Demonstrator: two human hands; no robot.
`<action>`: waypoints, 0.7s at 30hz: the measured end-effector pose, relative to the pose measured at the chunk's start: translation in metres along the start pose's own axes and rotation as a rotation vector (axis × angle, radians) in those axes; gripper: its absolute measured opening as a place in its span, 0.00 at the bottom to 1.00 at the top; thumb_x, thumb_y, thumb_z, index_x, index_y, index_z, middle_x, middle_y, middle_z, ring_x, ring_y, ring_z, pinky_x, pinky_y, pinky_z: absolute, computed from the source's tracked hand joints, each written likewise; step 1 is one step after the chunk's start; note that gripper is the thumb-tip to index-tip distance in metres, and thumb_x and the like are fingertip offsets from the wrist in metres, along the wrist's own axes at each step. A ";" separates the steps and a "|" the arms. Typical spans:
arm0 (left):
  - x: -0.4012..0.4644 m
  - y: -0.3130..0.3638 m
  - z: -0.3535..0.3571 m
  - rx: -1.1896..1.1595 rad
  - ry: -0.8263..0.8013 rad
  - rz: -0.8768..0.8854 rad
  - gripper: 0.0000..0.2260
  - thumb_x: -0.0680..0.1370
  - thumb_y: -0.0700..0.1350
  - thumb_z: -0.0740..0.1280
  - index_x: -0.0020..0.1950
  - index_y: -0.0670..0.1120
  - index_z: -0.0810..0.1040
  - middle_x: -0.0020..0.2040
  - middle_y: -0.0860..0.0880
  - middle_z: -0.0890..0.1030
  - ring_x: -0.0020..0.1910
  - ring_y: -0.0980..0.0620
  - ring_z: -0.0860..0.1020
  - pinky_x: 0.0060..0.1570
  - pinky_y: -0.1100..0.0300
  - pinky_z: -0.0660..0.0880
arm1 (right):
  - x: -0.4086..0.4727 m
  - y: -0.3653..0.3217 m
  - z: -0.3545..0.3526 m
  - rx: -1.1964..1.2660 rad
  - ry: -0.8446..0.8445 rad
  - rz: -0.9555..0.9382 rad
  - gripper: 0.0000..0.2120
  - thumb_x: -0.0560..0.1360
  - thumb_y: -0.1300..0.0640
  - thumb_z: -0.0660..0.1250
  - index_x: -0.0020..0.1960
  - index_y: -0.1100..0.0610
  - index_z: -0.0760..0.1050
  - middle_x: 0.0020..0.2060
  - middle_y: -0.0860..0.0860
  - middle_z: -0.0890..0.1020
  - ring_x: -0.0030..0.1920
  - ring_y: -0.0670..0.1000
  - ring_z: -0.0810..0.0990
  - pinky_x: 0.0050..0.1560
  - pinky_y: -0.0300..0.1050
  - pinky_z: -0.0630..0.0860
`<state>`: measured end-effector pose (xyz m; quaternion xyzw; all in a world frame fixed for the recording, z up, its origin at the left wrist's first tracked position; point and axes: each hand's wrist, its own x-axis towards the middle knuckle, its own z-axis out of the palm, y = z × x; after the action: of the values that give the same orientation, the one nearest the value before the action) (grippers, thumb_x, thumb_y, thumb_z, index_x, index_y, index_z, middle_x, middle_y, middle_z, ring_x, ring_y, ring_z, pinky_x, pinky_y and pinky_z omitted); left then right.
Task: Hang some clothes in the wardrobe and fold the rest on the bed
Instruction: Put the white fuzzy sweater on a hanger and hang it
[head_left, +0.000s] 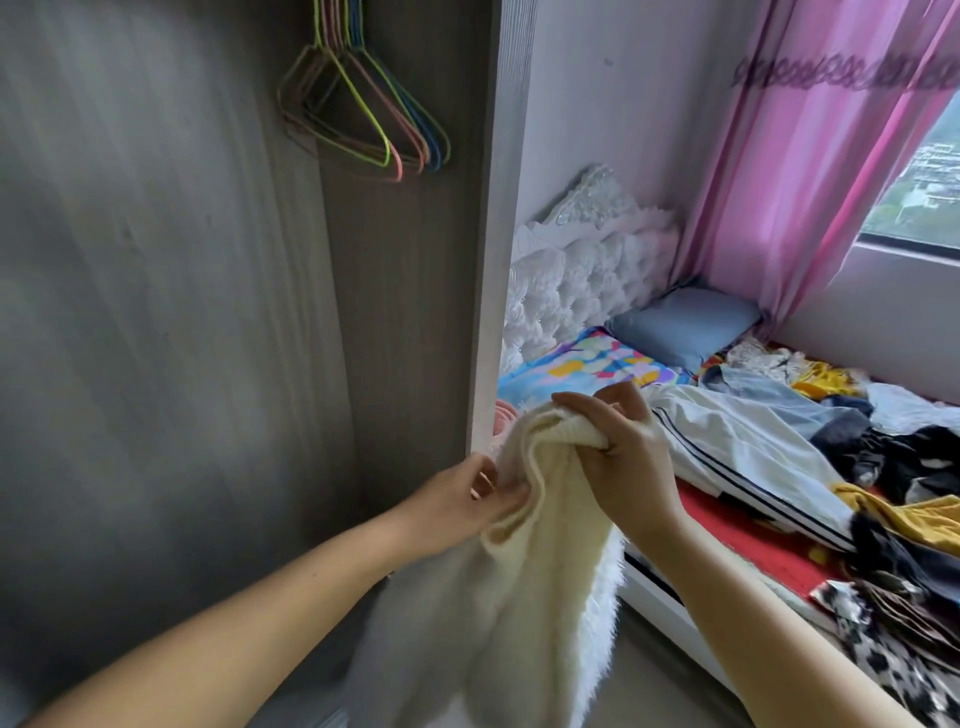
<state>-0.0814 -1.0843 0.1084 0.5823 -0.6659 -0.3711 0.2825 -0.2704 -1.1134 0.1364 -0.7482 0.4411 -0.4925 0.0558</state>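
Both hands hold a cream sweater at centre frame, in front of the open wardrobe. The left hand pinches its edge; the right hand has its grip clenched round the ribbed hem. Hangers hang at 11 o'clock. A clothes pile lies on the bed at 3 o'clock.

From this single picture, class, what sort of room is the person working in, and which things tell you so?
Most likely a home bedroom. A bed with a tufted white headboard and a blue pillow stands by an open wardrobe holding wire hangers, and pink curtains frame the window.
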 end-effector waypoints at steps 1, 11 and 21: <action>0.001 -0.001 0.003 -0.009 0.027 0.015 0.14 0.77 0.58 0.65 0.53 0.48 0.75 0.45 0.53 0.79 0.37 0.62 0.75 0.35 0.70 0.69 | -0.001 0.000 0.003 -0.002 -0.009 -0.004 0.22 0.64 0.62 0.62 0.55 0.53 0.83 0.45 0.49 0.73 0.41 0.47 0.75 0.45 0.39 0.72; 0.017 -0.023 0.009 0.309 -0.085 -0.252 0.07 0.78 0.45 0.61 0.49 0.44 0.76 0.45 0.44 0.80 0.39 0.46 0.79 0.44 0.51 0.79 | -0.005 0.013 0.001 0.050 -0.019 -0.044 0.24 0.63 0.71 0.61 0.54 0.55 0.83 0.46 0.51 0.73 0.43 0.48 0.74 0.43 0.35 0.71; 0.065 0.006 -0.061 -1.129 0.471 -0.538 0.12 0.81 0.37 0.58 0.39 0.42 0.75 0.25 0.45 0.79 0.34 0.47 0.77 0.39 0.49 0.77 | -0.010 0.048 0.008 -0.037 -0.487 -0.213 0.31 0.72 0.67 0.67 0.69 0.43 0.68 0.51 0.49 0.74 0.48 0.49 0.77 0.46 0.38 0.71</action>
<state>-0.0462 -1.1577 0.1439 0.5565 -0.1213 -0.5831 0.5794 -0.2942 -1.1376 0.1006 -0.8876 0.3426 -0.2930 0.0944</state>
